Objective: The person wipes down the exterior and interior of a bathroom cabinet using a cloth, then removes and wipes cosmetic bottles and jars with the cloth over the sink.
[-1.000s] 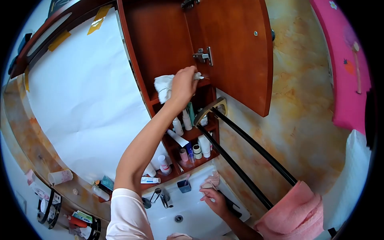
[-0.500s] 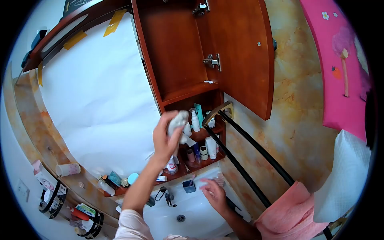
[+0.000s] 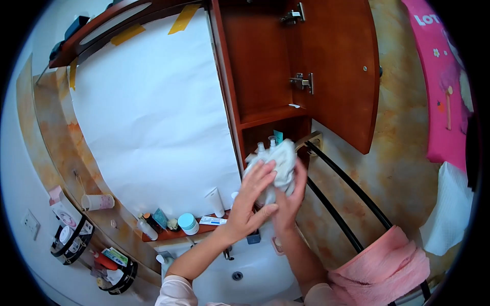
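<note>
A crumpled white cloth (image 3: 282,166) is bunched between my two hands, in front of the small open shelf (image 3: 249,136). My left hand (image 3: 250,199) presses its fingers onto the cloth from the left. From the right and below, my right hand (image 3: 292,201) is wrapped around it. Behind the cloth, two white bottles (image 3: 261,147) and a teal box (image 3: 278,136) show in part. Most of that shelf is hidden by the hands and cloth.
An open wooden cabinet door (image 3: 337,71) juts out at upper right. Black rails (image 3: 352,183) with a pink towel (image 3: 380,268) stand to the right. Below are a white sink (image 3: 219,280) and a ledge holding a turquoise-lidded jar (image 3: 188,223) and tubes.
My right hand has risen from above the sink and taken hold of the cloth that my left hand was holding. The view has shifted, so the cabinet sits farther right.
</note>
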### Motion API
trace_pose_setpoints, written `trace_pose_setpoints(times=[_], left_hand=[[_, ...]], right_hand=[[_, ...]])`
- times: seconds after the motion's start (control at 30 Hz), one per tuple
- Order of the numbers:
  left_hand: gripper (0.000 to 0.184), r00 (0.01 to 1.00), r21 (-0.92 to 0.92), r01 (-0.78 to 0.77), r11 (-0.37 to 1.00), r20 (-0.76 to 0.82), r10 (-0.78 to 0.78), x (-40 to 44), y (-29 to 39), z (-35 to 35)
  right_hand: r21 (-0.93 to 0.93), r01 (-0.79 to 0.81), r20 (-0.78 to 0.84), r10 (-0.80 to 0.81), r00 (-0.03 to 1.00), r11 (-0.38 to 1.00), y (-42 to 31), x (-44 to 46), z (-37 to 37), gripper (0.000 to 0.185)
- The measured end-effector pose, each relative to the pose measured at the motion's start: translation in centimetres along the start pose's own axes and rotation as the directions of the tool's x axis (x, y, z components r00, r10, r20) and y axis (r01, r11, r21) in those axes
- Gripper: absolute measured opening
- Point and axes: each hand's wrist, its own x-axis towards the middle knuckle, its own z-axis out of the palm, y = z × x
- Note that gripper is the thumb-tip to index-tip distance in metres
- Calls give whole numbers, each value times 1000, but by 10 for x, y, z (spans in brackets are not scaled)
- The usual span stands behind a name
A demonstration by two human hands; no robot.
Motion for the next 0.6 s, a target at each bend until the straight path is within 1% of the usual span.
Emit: trace_pose_setpoints(times=[0.03, 0.07, 0.1, 0.13, 0.17, 0.2, 0.23, 0.27, 0.3, 0.33, 0.4, 0.43, 0.5, 0.6], left_hand=[[50, 1000, 106, -29, 994, -2, 29, 0, -3, -12], [52, 998, 210, -59, 976, 4, 59, 1, -7, -22], [55, 997, 183, -25, 983, -74, 39, 2, -22, -29], [56, 989, 163, 40, 986, -148, -16, 6, -36, -33], [58, 973, 140, 103, 985, -219, -71, 12, -49, -37], [60, 950, 113, 163, 980, -285, -125, 17, -61, -41], [62, 951, 186, 180, 966, -285, -122, 22, -73, -44], [64, 950, 257, 196, 946, -288, -118, 28, -85, -43], [66, 949, 327, 213, 921, -295, -115, 32, -96, -42], [69, 957, 392, 204, 897, -275, -97, 34, -106, -41], [74, 971, 515, 184, 837, -230, -72, 37, -125, -38], [80, 977, 533, 162, 830, -206, -58, 38, -135, -38], [77, 973, 484, 167, 859, -223, -64, 42, -148, -34], [78, 972, 442, 175, 880, -220, -82, 40, -152, -31]], right_hand=[[-173, 140, -65, -153, 986, 975, -2, 21, 7, 53], [-256, 300, -57, -324, 944, 919, 1, 49, 10, 50], [-330, 339, -46, -374, 926, 881, 1, 76, 15, 50], [-407, 338, 5, -368, 930, 849, 5, 105, 19, 50], [-444, 332, 34, -354, 935, 833, 5, 129, 30, 51], [-565, 320, 77, -337, 938, 761, 13, 151, 39, 50], [-696, 289, 106, -304, 947, 657, 31, 175, 46, 50], [-827, 207, 118, -198, 973, 523, 50, 193, 52, 48], [-896, 199, 183, -78, 980, 398, 66, 211, 53, 49], [-955, 143, 171, 88, 981, 258, 72, 220, 57, 49], [-970, 204, 227, 187, 956, 134, 83, 226, 59, 51], [-954, 269, 292, 210, 933, 131, 85, 226, 57, 49], [-910, 393, 415, 258, 873, 132, 85, 225, 54, 45], [-793, 540, 597, 186, 780, 282, 85, 216, 56, 41]])
